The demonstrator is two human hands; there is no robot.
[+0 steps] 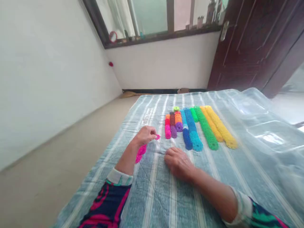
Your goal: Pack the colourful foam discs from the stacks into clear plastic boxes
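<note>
Between the thumb and fingertips of my left hand (146,135) is a small pink flower-shaped disc (158,137), held just above the striped cloth. More pink discs (142,150) lie beside my left forearm, which partly hides them. My right hand (178,161) rests on the cloth with its fingers curled under; whatever is beneath them is hidden. Beyond the hands, colourful discs lie stacked in long rows: a red and pink row (167,126), a brown and purple row (173,125), an orange and purple row (178,121), blue rows (193,129), a green row (206,128) and yellow rows (220,126).
A clear plastic box (276,133) stands at the right of the striped cloth (152,196). Clear plastic (289,177) lies nearer on that side. A dark red door (249,41) and a window sill (163,37) are behind. The cloth's left edge drops towards the floor (71,158).
</note>
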